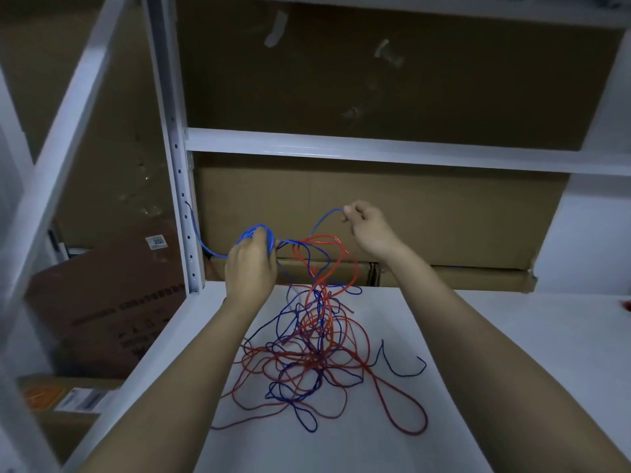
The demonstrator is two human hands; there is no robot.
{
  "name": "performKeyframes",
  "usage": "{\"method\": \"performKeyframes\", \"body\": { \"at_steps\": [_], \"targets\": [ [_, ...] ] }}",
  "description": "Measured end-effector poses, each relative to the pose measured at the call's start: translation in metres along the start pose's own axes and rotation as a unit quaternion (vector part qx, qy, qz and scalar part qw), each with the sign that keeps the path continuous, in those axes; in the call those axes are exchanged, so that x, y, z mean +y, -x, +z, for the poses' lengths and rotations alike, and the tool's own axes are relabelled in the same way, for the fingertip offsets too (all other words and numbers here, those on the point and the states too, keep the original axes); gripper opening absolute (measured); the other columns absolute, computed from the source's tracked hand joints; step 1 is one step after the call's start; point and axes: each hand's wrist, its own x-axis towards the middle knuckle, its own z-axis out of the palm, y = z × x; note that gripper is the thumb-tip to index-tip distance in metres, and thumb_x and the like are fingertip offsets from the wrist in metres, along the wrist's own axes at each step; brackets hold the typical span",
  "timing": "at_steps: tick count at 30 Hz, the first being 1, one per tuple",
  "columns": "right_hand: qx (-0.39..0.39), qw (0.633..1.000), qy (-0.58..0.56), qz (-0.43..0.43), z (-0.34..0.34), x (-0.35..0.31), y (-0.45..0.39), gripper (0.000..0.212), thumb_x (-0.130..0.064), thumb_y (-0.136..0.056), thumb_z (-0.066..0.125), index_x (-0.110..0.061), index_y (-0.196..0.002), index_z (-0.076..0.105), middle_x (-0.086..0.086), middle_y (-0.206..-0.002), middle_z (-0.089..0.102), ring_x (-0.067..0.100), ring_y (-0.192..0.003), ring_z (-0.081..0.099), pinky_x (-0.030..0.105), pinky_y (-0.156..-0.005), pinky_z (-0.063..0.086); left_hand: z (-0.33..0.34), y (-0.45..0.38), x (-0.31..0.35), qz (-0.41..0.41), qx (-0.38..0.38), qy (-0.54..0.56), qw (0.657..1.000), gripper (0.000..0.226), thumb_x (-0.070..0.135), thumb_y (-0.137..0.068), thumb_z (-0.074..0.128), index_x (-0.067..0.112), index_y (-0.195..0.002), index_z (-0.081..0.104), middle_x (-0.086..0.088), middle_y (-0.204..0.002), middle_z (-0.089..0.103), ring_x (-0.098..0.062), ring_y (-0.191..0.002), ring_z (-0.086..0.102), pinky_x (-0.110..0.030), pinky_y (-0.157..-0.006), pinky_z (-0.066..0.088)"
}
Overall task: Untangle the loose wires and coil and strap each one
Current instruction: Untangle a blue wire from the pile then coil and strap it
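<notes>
A tangle of blue wire point(403, 368) and red wire point(392, 390) lies on the white shelf point(512, 336), with strands rising from the heap. My left hand point(251, 264) grips a small coil of the blue wire point(269, 235) above the shelf's back left. My right hand point(370, 228) is raised to the right and pinches a loop of the same blue wire between thumb and fingers. A red loop point(333, 242) hangs between the two hands, caught in the lifted strands.
A white perforated shelf post point(181, 199) stands just left of my left hand. Flat cardboard boxes point(426, 220) line the shelf's back. A crossbeam point(375, 150) runs overhead. More boxes point(112, 302) sit beyond the frame at the left. A small red object point(626, 306) shows at the right edge.
</notes>
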Motion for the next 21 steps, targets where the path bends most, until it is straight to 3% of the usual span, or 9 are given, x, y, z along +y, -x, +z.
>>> {"method": "performKeyframes", "body": {
  "at_steps": [3,5,7,10,13,14,16,19,21],
  "targets": [
    [0.118,0.905,0.391,-0.120,-0.016,0.013,-0.010,0.026,-0.028,-0.101,0.041,-0.021,-0.110,0.065,0.010,-0.101,0.059,0.030,-0.099,0.048,0.036,-0.081,0.029,-0.004,0.001,-0.003,0.030,0.010,0.014,0.999,0.029,0.017,-0.097,0.053,0.008,-0.073,0.039,-0.009,-0.060,0.038,-0.029,-0.055,0.038,-0.038,-0.051,0.030],
    [0.151,0.835,0.500,-0.172,-0.019,0.015,-0.015,0.027,-0.034,-0.099,0.044,-0.031,-0.114,0.067,0.008,-0.112,0.052,0.031,-0.111,0.038,0.038,-0.084,0.018,-0.004,0.002,-0.003,0.028,0.008,0.026,0.999,0.032,0.023,-0.097,0.053,0.004,-0.074,0.042,-0.012,-0.062,0.042,-0.030,-0.057,0.042,-0.042,-0.053,0.034],
    [0.087,0.809,0.559,-0.157,-0.013,0.019,-0.019,0.027,-0.033,-0.098,0.047,-0.033,-0.117,0.066,0.008,-0.120,0.047,0.032,-0.117,0.033,0.040,-0.092,0.018,-0.004,0.002,0.000,0.026,0.009,0.042,0.999,0.032,0.024,-0.098,0.052,0.002,-0.076,0.044,-0.014,-0.063,0.045,-0.031,-0.058,0.043,-0.043,-0.054,0.035],
    [-0.102,0.891,0.441,-0.033,0.002,0.026,-0.016,0.030,-0.019,-0.100,0.047,-0.017,-0.126,0.061,0.014,-0.131,0.053,0.031,-0.122,0.045,0.034,-0.092,0.036,-0.003,0.003,0.004,0.039,0.001,0.025,0.999,0.031,0.023,-0.098,0.053,0.003,-0.076,0.045,-0.013,-0.063,0.046,-0.031,-0.058,0.043,-0.038,-0.052,0.031],
    [-0.101,0.985,0.130,-0.050,0.018,0.022,0.004,0.031,-0.030,-0.099,0.048,-0.012,-0.120,0.063,0.008,-0.117,0.065,0.021,-0.102,0.058,0.032,-0.087,0.043,0.000,0.004,0.005,0.048,-0.023,0.006,0.999,0.029,0.022,-0.098,0.052,0.007,-0.076,0.043,-0.013,-0.064,0.045,-0.032,-0.059,0.044,-0.036,-0.053,0.028],
    [-0.110,0.989,0.077,-0.064,0.025,0.023,0.012,0.035,-0.041,-0.096,0.051,-0.016,-0.114,0.066,0.002,-0.106,0.067,0.019,-0.094,0.059,0.034,-0.084,0.045,0.002,0.004,0.006,0.041,-0.029,0.005,0.999,0.028,0.022,-0.099,0.051,0.007,-0.077,0.042,-0.012,-0.066,0.044,-0.033,-0.061,0.045,-0.038,-0.054,0.028],
    [-0.162,0.961,0.192,-0.115,0.035,0.030,0.023,0.034,-0.048,-0.088,0.060,-0.025,-0.111,0.066,-0.008,-0.090,0.059,0.020,-0.091,0.057,0.034,-0.076,0.045,0.004,0.005,0.006,0.014,-0.035,0.008,0.999,0.028,0.023,-0.099,0.049,0.006,-0.079,0.042,-0.012,-0.068,0.043,-0.035,-0.064,0.045,-0.041,-0.057,0.030],
    [-0.122,0.888,0.428,-0.110,0.034,0.056,0.020,0.030,-0.021,-0.093,0.056,-0.028,-0.121,0.063,0.005,-0.103,0.050,0.030,-0.101,0.054,0.036,-0.077,0.046,0.001,0.002,0.005,-0.043,-0.023,0.030,0.998,0.030,0.027,-0.100,0.049,0.004,-0.082,0.044,-0.013,-0.066,0.045,-0.035,-0.061,0.046,-0.042,-0.055,0.033],
    [-0.104,0.890,0.443,-0.022,0.026,0.075,0.013,0.027,-0.009,-0.095,0.050,-0.014,-0.116,0.066,0.015,-0.115,0.055,0.033,-0.099,0.057,0.034,-0.076,0.046,-0.002,0.000,0.000,-0.073,-0.015,0.041,0.996,0.031,0.029,-0.099,0.048,0.005,-0.082,0.042,-0.010,-0.062,0.043,-0.032,-0.058,0.042,-0.037,-0.051,0.029]
  ]
}}
